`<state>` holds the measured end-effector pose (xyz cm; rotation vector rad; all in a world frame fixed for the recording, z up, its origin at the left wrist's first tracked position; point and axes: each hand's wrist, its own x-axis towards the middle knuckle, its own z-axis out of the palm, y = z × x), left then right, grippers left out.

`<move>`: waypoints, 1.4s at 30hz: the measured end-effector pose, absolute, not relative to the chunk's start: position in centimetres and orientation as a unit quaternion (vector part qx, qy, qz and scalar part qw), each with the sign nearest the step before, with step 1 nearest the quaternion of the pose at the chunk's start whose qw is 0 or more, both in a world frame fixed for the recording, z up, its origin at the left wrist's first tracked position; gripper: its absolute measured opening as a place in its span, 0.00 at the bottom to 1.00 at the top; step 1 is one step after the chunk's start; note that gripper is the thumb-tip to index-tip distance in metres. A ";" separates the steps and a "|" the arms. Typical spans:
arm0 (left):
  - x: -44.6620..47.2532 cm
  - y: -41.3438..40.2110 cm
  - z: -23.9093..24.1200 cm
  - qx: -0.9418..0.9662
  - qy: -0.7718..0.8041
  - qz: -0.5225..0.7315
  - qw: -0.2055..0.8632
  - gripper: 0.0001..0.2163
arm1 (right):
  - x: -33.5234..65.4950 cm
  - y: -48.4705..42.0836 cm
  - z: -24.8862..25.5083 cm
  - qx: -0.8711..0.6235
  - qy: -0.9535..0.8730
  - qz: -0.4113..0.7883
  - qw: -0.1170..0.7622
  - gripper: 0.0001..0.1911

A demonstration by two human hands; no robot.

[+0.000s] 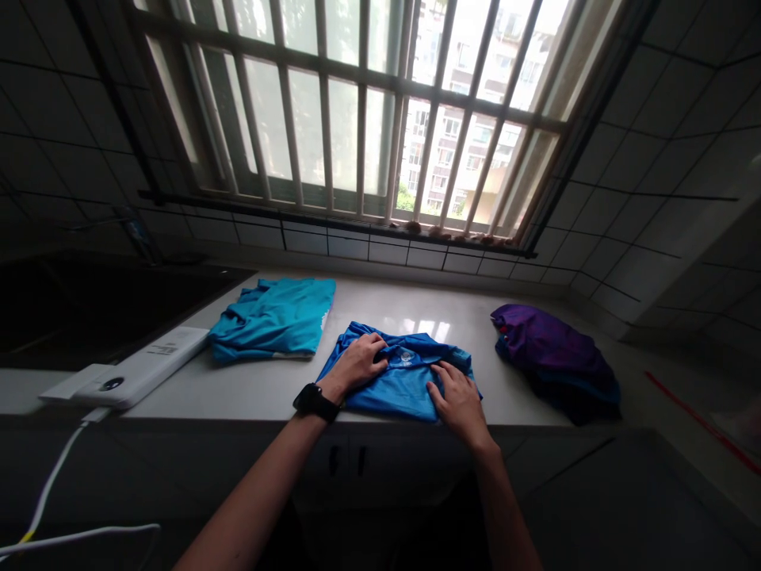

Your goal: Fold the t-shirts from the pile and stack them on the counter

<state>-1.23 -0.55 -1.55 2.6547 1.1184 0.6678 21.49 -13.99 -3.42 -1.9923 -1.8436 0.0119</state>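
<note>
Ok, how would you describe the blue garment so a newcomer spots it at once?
Below the barred window runs a white counter. At its near edge, between the teal cloth and the purple pile, lies the blue garment. It alone lies under the left hand and right hand, a small pale emblem showing between them.

Left of the left hand (360, 365), I'm seeing a folded teal garment (277, 321) and a white corded device (146, 371) blocking the way. Right of the right hand (459, 398), a gap is running to a purple-topped clothing pile (556, 357); beyond both, bare countertop (395, 305) is leaving room.
</note>
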 end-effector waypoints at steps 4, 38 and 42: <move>-1.2 -0.5 -1.6 0.897 0.370 0.226 0.088 0.12 | 22.2 -11.0 -1.4 -0.744 -0.643 0.015 0.178 0.26; -1.2 -0.6 -1.5 0.902 0.361 0.211 0.106 0.19 | 22.3 -7.5 -0.9 -0.768 -0.618 0.009 0.169 0.22; -1.2 -0.6 -1.6 0.902 0.356 0.219 0.107 0.18 | 22.3 -7.5 -0.9 -0.767 -0.619 0.006 0.171 0.22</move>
